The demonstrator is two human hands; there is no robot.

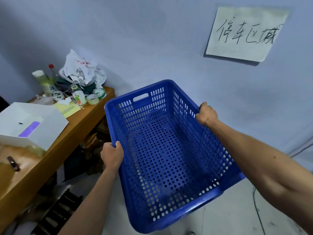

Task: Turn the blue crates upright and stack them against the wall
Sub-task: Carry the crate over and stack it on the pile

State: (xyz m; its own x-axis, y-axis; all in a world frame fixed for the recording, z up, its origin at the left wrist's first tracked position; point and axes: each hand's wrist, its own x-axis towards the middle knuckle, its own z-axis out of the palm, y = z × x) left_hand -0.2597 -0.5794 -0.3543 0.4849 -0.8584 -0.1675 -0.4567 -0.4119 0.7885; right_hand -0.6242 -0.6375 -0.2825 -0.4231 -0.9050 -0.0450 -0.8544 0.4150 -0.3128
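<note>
One blue crate [166, 150], upright, gripped by left hand [112, 154] at 8 o'clock and right hand [207, 115] at 2 o'clock; stacking against the wall [152, 39] outstanding.

Storage room, handwritten paper sign [245, 33] on wall [152, 39], cluttered wooden bench [76, 128]

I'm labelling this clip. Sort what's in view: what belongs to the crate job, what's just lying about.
Job: blue crate, left hand, right hand, wall.
Lying about: wooden table, white box, tall bottle, tape roll, plastic bag, paper sign.
</note>
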